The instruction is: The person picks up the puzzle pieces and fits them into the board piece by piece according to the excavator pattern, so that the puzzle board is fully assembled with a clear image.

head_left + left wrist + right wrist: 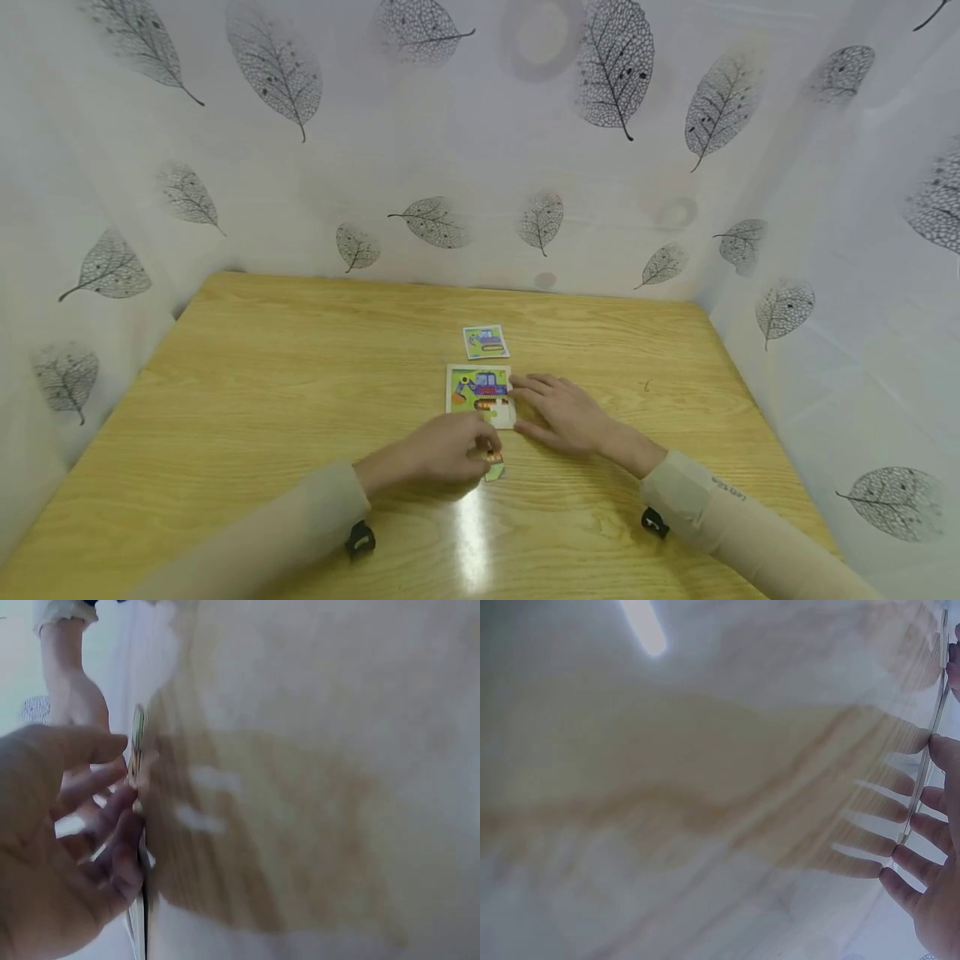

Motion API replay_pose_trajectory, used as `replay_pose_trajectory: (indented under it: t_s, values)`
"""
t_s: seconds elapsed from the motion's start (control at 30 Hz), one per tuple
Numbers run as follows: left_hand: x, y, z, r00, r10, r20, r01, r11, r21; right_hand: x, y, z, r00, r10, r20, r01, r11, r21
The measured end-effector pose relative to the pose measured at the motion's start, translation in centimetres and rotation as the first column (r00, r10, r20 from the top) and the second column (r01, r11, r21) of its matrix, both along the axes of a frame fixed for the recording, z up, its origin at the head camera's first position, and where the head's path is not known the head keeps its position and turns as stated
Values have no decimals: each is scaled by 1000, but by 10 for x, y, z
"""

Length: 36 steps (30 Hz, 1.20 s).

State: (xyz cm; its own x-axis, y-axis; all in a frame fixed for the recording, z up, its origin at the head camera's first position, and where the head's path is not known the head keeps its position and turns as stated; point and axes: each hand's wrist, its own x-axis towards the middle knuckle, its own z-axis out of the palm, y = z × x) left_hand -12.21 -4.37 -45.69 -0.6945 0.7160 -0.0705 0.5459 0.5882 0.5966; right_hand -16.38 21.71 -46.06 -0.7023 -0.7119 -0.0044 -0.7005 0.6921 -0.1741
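A square jigsaw puzzle board [449, 392] with a purple excavator picture lies on the table; its lower right shows a bare pale patch. Just in front of it, my left hand [453, 448] pinches a green and orange puzzle piece [495, 472] between thumb and fingertips. The left wrist view shows this puzzle piece [139, 727] edge-on by the thumb, close to the tabletop. My right hand [566, 414] rests at the board's right side, fingers spread and touching its edge. In the right wrist view the fingertips of that hand [934, 847] lie along the board's thin edge.
Behind the board lies a small picture card [486, 342] with the same excavator. The wooden table [300, 358] is glossy and meets a white leaf-print curtain [480, 167] at the back and sides. Black wrist straps [361, 539] sit under both cuffs.
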Motion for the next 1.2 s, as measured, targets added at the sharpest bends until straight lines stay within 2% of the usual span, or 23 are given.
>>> replay_pose_trajectory:
  t_s: [0.13,0.23,0.43,0.63,0.77,1.0,1.2]
  values:
    - [13,-2,-1,992,121,-38,-121,993,-6,0,0,-1,1000,-6,2,6,1000,14]
    - [22,-1,0,982,182,-58,-183,983,-15,1,0,-1,1000,-3,0,3,1000,11]
    - [30,4,-1,974,207,-96,-213,975,-63,1,0,1,1000,5,-4,-5,1000,-8]
    - [30,7,-4,974,198,-110,-201,979,-18,1,0,0,1000,2,1,-2,1000,-4]
    - [29,7,-4,975,216,-51,-215,976,11,1,0,-1,1000,-1,-3,1,1000,-7]
    - [27,9,-5,960,269,74,-272,962,38,0,0,-1,1000,-5,0,5,1000,5]
    - [26,7,-7,946,281,163,-306,939,154,0,0,-1,1000,-4,-5,4,1000,5]
